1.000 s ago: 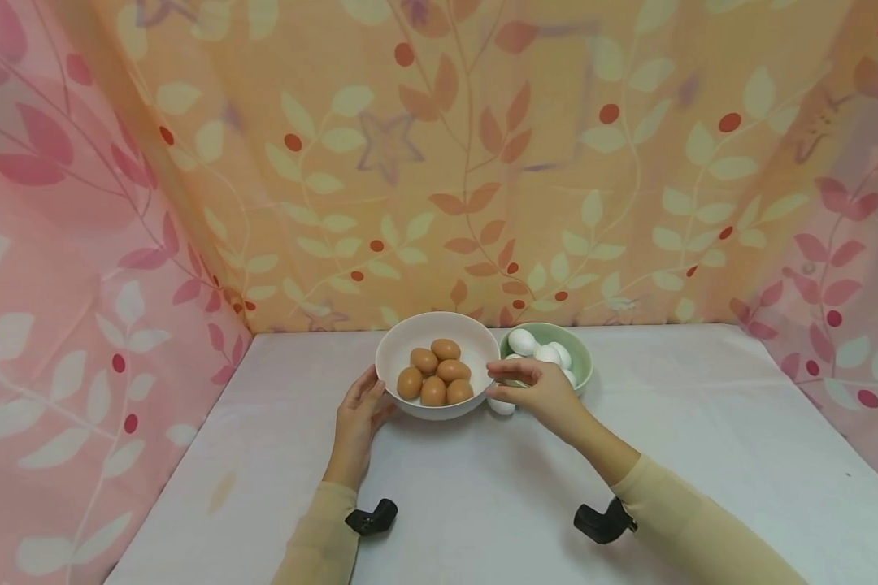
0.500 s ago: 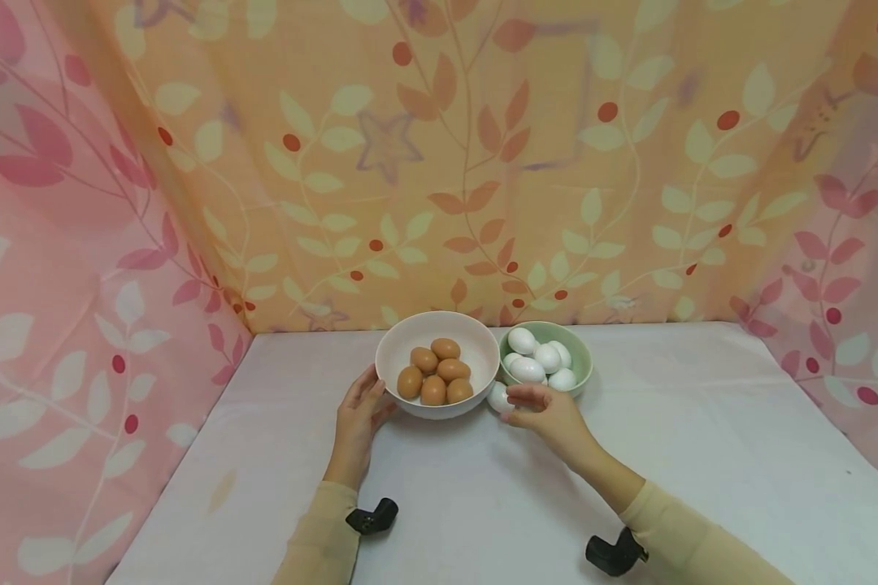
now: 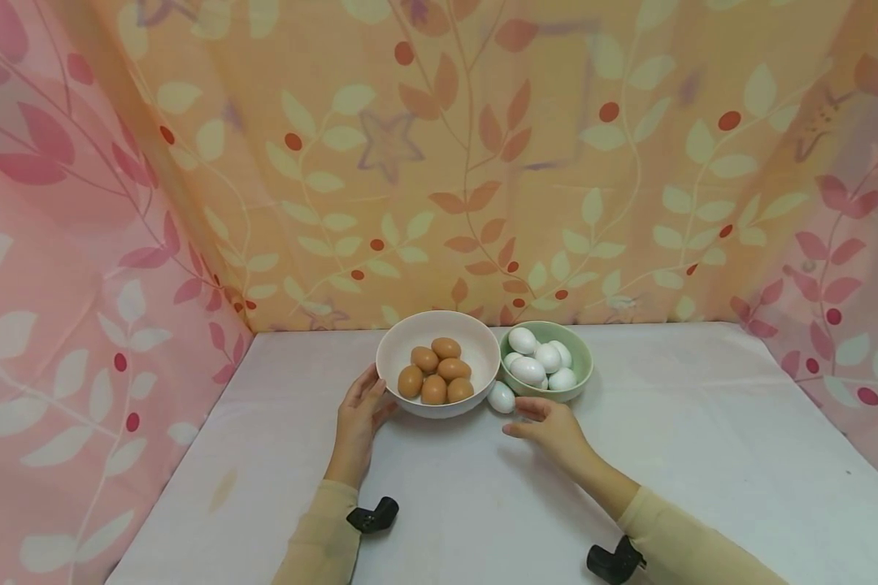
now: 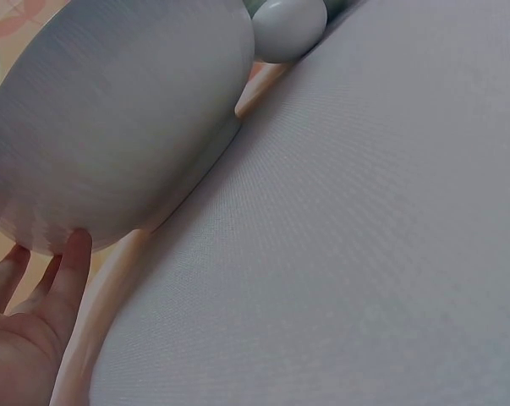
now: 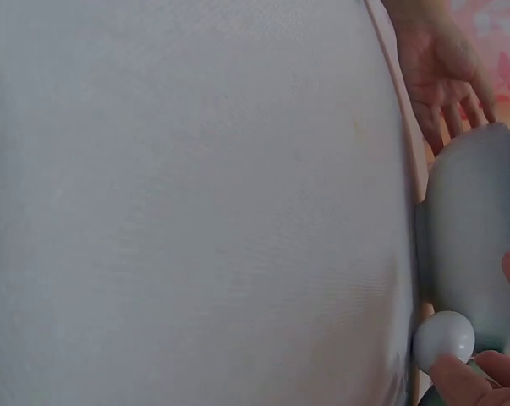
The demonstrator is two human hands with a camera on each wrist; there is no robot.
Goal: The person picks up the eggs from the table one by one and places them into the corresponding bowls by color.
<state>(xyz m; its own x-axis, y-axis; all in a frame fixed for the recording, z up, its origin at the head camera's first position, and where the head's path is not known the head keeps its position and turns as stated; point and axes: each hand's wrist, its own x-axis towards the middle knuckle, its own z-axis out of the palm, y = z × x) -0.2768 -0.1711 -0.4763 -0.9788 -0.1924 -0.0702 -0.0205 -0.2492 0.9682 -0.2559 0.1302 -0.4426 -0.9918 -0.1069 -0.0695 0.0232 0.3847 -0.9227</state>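
Observation:
In the head view, a white bowl point(image 3: 439, 412) holding several brown eggs point(image 3: 434, 390) stands at the back of the table. My left hand point(image 3: 358, 418) rests its fingertips against the bowl's left side, fingers nearly straight in the left wrist view. A loose white egg point(image 3: 501, 397) lies in front of the gap between this bowl and a green bowl. Just right of that egg is my right hand point(image 3: 552, 426), thumb and fingers apart. From the right wrist, a fingertip point(image 5: 453, 372) overlaps the egg's point(image 5: 445, 334) lower edge.
The green bowl point(image 3: 588, 370) stands against the white bowl's right side and is filled with several white eggs point(image 3: 549, 357). A white cloth point(image 3: 454, 504) covers the table. Behind rises an orange leaf-patterned curtain point(image 3: 468, 203), with pink cloth at both sides.
My right hand has left the white bowl's right rim and come down toward me, beside the loose white egg, which shows fully now. The left hand and both bowls hold their places.

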